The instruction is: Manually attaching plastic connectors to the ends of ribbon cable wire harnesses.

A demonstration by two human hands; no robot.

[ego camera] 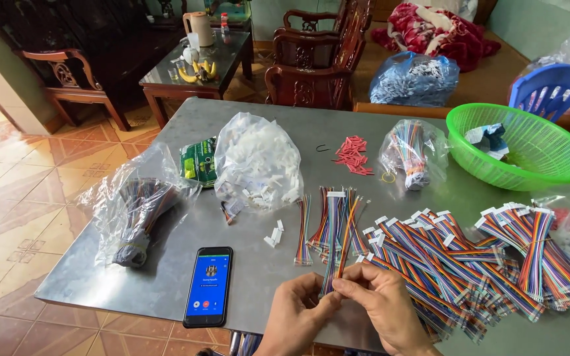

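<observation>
The left hand (296, 310) and right hand (380, 306) pinch one striped wire strip (340, 254) together at the near edge of the metal table (186, 270), probably to keep its loose end steady. Finished wire bundles (470, 257) pile up right.

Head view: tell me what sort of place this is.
Probably a home living room used for piecework. Carved wooden chairs and a coffee table stand behind a metal table piled with ribbon cables and a bag of white connectors.
</observation>
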